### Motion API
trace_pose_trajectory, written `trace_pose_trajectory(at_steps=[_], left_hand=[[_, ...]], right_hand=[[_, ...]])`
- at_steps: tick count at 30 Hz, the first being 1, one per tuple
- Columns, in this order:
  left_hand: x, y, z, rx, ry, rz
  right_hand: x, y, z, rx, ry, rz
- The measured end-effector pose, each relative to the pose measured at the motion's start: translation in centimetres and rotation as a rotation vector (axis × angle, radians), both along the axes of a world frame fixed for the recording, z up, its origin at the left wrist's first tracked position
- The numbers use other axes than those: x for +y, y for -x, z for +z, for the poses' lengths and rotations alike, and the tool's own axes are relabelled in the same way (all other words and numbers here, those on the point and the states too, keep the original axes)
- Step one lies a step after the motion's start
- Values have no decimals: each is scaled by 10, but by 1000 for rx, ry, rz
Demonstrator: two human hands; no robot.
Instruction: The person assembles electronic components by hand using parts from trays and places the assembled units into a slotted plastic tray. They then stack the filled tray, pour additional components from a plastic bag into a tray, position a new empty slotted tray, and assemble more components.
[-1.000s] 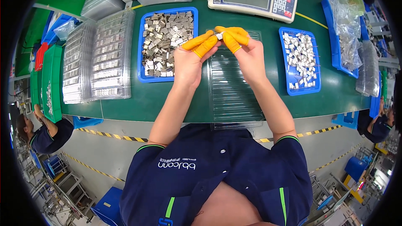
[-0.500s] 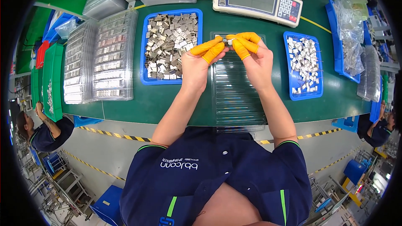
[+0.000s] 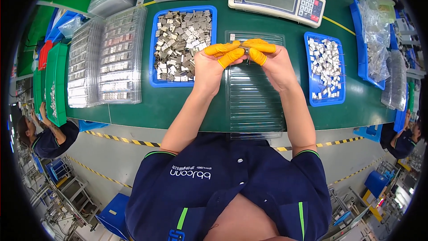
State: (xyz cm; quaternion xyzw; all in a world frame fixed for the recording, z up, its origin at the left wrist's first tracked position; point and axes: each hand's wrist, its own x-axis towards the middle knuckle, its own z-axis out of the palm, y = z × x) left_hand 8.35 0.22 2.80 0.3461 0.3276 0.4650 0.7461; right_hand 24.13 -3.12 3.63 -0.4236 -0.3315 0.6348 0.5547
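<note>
I see left grip (image 3: 212,64) and right grip (image 3: 277,62) clamped on a small part (image 3: 246,51) between, neither nearer; long axis unclear.

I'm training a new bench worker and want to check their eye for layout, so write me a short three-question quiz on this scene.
1. Multiple choice: What lies beneath the fingertips of the left hand and right hand? A) a green bin; B) a clear ribbed tray; C) a scale.
2. True or false: The blue tray of white pieces sits to the right of the right hand.
3. Fill in: The finger covers are ____ in colour.
Key: 1. B; 2. true; 3. yellow-orange.
</note>
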Motion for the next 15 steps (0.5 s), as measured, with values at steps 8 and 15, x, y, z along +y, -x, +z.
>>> trace_pose_trajectory(at_steps=[8, 15], left_hand=[[-2, -2, 0, 80, -100, 112], [-46, 8, -16, 942, -913, 142]], right_hand=[[1, 10, 3, -357, -131, -172], [32, -5, -12, -1518, -588, -383]])
